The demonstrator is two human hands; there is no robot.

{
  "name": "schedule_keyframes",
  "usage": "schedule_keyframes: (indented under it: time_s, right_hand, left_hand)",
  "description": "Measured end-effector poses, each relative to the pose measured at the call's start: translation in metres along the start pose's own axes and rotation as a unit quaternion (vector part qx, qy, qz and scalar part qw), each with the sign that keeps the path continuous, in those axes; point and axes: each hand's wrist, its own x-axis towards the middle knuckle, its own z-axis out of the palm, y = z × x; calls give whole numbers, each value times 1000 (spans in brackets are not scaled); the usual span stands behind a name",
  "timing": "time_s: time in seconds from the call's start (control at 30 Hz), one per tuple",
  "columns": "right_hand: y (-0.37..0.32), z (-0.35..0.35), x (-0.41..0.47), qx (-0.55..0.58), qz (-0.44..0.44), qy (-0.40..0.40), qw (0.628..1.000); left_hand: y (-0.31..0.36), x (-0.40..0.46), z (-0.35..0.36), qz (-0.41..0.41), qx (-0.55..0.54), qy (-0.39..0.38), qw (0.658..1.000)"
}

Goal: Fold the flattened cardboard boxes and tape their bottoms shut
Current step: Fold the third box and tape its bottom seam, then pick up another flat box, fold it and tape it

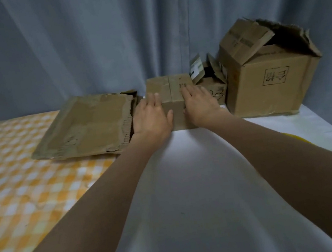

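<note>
Cardboard: a small box [173, 100] stands on the white sheet [193, 187], far edge near the grey curtain [102, 37].
Left of the small box: a flattened box [86, 126] lies on the orange checked cloth [12, 184], just beside it.
Right of the small box: a crumpled little box [211, 83], then a big box [271, 77] with torn flaps up.
Left hand [150, 117]: flat and open, fingers spread on the small box's left side.
Right hand [198, 103]: flat and open, pressed on its right side.
Writing: a square stamp on the big box and a barcode on the small box, neither readable.
</note>
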Motion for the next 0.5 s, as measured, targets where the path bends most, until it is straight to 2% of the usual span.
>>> schedule_keyframes:
  time_s: [0.1,0.17,0.23,0.33,0.4,0.43,0.5]
  right_hand:
    - [-2,-8,-2,12,13,-56,998]
    - [-7,-18,-7,31,26,-52,998]
    - [-19,-29,-19,71,33,2,997]
    - [-46,-46,-41,113,5,136,984]
    - [-69,-49,-51,117,-42,165,978]
    - [-80,-47,-54,138,-60,148,977]
    - [-101,-37,-57,190,-59,55,978]
  left_hand:
    - [-6,2,-17,26,-4,-52,998]
    - [-16,-5,-34,40,-10,-77,996]
    - [-33,-19,-49,14,-63,-87,994]
    - [-72,-38,-58,-47,-98,-89,990]
    - [-96,-51,-56,-77,-107,-109,985]
    - [-104,-59,-53,-87,-105,-124,983]
    - [-115,-77,-46,-103,-91,-155,978]
